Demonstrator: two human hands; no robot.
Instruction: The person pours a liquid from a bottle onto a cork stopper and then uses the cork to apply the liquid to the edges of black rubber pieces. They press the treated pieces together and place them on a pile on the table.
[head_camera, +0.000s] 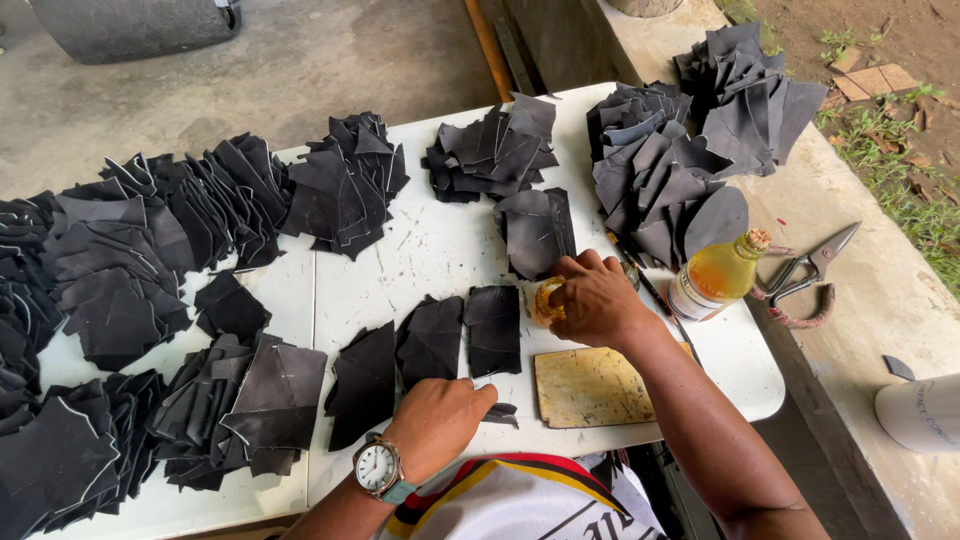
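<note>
head view, looking down.

right hand (596, 297): fingers curled together over a small amber jar (546, 300), touching it from above; whether it truly grips the jar cannot be told. jar stands upright on the white tabletop (430, 250), right of centre, just beside a cut piece of black leather (494, 329).

left hand (440, 422): loosely closed into a fist, knuckles resting at the near edge of the tabletop, touching the lower edge of a black leather piece (431, 340); a wristwatch (379, 467) with white dial and teal strap on the wrist.

leather pieces near the hands: three dark panels side by side, long axes running away from the person, slightly fanned.

yellowish stained board (590, 385): flat, rectangular, long axis left to right, just below the right hand.

bottle (716, 277): clear, amber liquid, cork stopper, white label band at its base; tilted with its neck pointing up and right, at the right edge of the tabletop.

shears (808, 272): metal, with red-wrapped handles, on the concrete ledge (860, 330) right of the tabletop, blades pointing up and right.

stacks of black leather cut-outs (120, 270): many fanned piles covering the left, far and right parts of the tabletop; one pile (745, 90) on the ledge.

surface and surroundings: white tabletop, scuffed; bare concrete floor (300, 70) beyond; earth and grass (910, 150) at far right. white cylindrical container (925, 412) at the right edge, partly cut off.
</note>
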